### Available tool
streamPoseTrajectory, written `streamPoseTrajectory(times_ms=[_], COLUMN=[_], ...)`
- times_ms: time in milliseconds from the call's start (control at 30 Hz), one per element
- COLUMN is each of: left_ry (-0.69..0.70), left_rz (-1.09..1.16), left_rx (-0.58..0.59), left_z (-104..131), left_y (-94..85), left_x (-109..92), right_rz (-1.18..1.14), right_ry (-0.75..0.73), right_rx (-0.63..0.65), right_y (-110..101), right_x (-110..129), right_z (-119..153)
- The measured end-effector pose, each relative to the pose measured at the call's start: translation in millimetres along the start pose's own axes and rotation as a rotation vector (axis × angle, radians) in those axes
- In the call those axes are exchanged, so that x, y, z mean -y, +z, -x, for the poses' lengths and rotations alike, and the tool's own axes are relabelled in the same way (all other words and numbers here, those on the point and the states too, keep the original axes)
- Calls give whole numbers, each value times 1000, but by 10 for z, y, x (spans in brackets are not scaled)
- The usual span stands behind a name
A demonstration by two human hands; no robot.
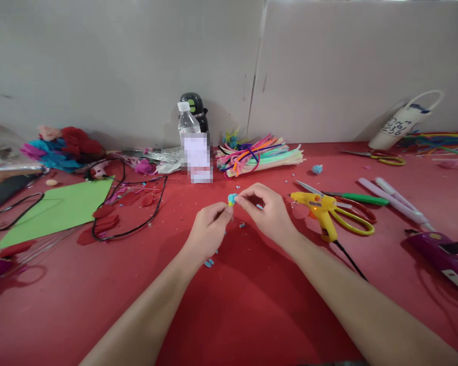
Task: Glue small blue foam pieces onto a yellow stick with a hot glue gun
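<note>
A small blue and yellow craft piece point(232, 199) is held up between both hands over the middle of the red table. My left hand point(210, 223) pinches its lower yellow part between thumb and fingers. From the right, my right hand point(265, 207) has thumb and forefinger closed on the blue part. Small blue bits point(209, 263) lie on the table below and around the hands. Just right of my right hand rests a yellow glue gun point(316, 204) with an orange light on its body.
Scissors point(353, 222) and a green-handled tool point(366, 198) lie beside the glue gun. Behind the hands are pipe cleaners point(259, 156) and a bottle point(188, 122). Green paper point(61, 211) and a black cable point(127, 236) lie left; a purple power strip point(438, 254) lies right.
</note>
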State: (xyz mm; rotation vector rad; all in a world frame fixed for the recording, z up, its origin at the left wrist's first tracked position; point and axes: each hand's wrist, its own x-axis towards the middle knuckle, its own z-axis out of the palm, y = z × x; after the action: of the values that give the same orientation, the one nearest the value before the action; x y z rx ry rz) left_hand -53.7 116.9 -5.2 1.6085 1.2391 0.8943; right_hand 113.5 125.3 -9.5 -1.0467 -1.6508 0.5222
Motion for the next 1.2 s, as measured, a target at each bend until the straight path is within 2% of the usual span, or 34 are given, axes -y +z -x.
streamPoseTrajectory(times_ms=[333,533,900,1200], left_ry=[-16,-1,5,42], left_rz=[-25,-41,-124,-168], left_rx=[1,4,106,121], left_z=[0,-1,-6,7], left_y=[-13,-26,-138,-138], left_x=[-8,-22,-61,-39], right_rz=[36,-4,-158,-109], right_ry=[-38,-7,126,87], right_rx=[-28,7,84,78], right_y=[-49,-40,-32,-6], right_x=[37,2,-118,-120], right_z=[-7,1,-8,6])
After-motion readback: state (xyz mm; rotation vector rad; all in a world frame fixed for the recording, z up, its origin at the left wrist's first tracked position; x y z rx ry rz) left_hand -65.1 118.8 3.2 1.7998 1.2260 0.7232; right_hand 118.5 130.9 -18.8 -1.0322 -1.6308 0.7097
